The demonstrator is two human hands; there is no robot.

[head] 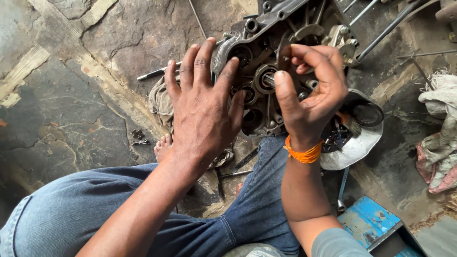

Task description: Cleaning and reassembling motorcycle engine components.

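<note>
While the stone floor point(95, 43) lay cracked and grimy under everything, the engine crankcase point(266, 57) sat on it far of the person's knees, a dark cast-metal half with round bearing seats, ribs and oily bores. The left hand point(202, 112) lay flat against the case's left side, fingers spread wide and gripping nothing, only steadying it. The right hand point(314, 90) curled over the centre, thumb and bent fingers closed round the short steel shaft point(269, 80) in the middle bearing. To do this well, I judged the flat hand should press evenly so the case did not rock, and the shaft be held square to its bore. Right of the case a dented metal bowl point(357, 147) held small parts. A greasy rag point(159, 102) lay under the case, pale cloth point(440, 133) at far right. Near the blue box point(369, 221) lay a slim spanner point(342, 188). An orange thread band point(303, 153) circled the right wrist.
</note>
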